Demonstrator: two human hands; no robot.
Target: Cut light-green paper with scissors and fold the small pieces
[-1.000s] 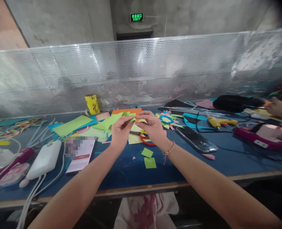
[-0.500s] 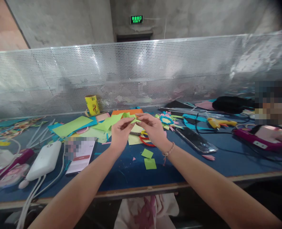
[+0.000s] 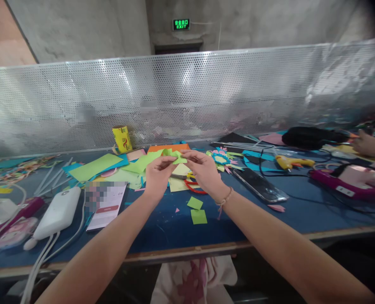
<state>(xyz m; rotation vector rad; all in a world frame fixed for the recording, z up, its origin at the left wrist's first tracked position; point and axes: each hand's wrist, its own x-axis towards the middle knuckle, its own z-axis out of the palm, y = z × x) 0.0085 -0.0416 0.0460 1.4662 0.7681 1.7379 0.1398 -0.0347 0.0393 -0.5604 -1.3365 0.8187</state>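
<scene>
A small piece of light green paper (image 3: 180, 159) is pinched between both hands above the middle of the table. My left hand (image 3: 158, 175) grips its left side, and my right hand (image 3: 204, 173) holds the right side with thumb and fingers. Just below the hands lie scissors with red and yellow handles (image 3: 196, 188), partly hidden by my right hand. Two green paper squares (image 3: 199, 216) lie nearer to me on the blue table (image 3: 162, 236). Behind the hands are green sheets (image 3: 144, 162) and an orange sheet (image 3: 154, 148).
On the left are a lit phone (image 3: 106, 211), a white power bank (image 3: 58, 213) with cables and paper scraps. To the right lie a dark phone (image 3: 260, 185), a yellow glue gun (image 3: 293, 163) and a blue paper flower (image 3: 220, 157). Another person's hand (image 3: 373, 143) shows at far right.
The green paper between my fingers has turned and shows more of its surface. My left hand has shifted slightly left. Another person's hand now shows at the far right.
</scene>
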